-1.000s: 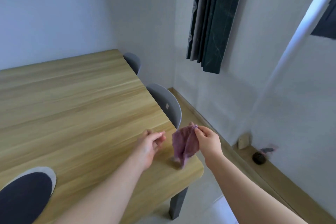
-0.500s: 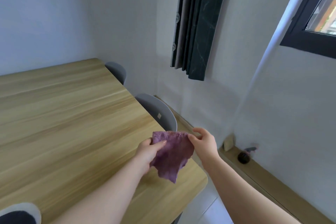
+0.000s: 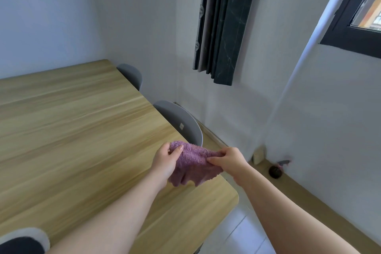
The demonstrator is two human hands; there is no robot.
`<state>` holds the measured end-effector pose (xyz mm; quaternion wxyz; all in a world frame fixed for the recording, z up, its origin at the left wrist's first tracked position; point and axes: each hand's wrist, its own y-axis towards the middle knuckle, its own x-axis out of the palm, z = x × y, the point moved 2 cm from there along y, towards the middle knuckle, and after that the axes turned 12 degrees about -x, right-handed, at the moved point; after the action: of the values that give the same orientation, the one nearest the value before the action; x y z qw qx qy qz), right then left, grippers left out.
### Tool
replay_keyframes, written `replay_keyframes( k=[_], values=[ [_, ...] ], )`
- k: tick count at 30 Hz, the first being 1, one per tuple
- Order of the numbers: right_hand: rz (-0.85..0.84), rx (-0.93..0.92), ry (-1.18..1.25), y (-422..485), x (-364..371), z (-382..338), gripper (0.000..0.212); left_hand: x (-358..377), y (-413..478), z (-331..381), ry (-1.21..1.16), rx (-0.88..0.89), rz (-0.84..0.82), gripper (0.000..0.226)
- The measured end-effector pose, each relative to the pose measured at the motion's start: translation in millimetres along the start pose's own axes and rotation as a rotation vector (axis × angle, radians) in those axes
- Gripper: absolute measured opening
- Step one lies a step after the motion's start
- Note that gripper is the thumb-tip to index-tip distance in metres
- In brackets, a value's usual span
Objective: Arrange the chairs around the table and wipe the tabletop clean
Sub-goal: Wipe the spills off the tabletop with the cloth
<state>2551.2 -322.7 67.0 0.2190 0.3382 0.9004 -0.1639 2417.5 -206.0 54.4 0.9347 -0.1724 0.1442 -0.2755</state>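
Fingers [image 3: 177, 150] of the left hand [image 3: 165, 162] and right hand [image 3: 229, 161] pinch opposite ends of the fuzzy purple terry cloth [image 3: 193, 160], stretching it over the light wooden table [image 3: 82, 130] corner, seemingly to fold a wiping pad, beside the tucked-in grey plastic chair [image 3: 181, 123].

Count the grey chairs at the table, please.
2. Both stand along the right edge of the table: the far grey chair near the far corner, the near grey chair just beyond the purple cloth. Others may be hidden.
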Motion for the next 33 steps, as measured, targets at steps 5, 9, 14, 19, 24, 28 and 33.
replay_keyframes(
  k=[5,9,14,19,24,28,33],
  values=[
    [0.083,0.070,0.315,-1,-10,6,0.026,11,3,-9,-0.105,-0.121,-0.076,0.016],
    [0.078,0.254,0.331,-8,-8,25,0.029,31,6,-22,-0.148,-0.268,-0.108,0.015],
    [0.063,0.376,0.161,-18,-10,64,0.040,46,3,-50,0.138,-0.406,-0.131,0.018],
    [0.073,0.473,0.102,-35,-6,97,0.017,57,1,-74,0.373,-0.379,-0.178,0.047],
    [0.270,0.473,0.069,-34,-2,104,0.036,67,-1,-69,0.474,-0.170,-0.171,0.064],
    [0.123,0.523,-0.069,-43,2,102,0.055,71,-14,-65,1.074,0.174,-0.021,0.072],
    [0.037,0.485,-0.321,-57,10,91,0.055,80,-28,-68,1.345,0.316,-0.086,0.046]
  ],
)
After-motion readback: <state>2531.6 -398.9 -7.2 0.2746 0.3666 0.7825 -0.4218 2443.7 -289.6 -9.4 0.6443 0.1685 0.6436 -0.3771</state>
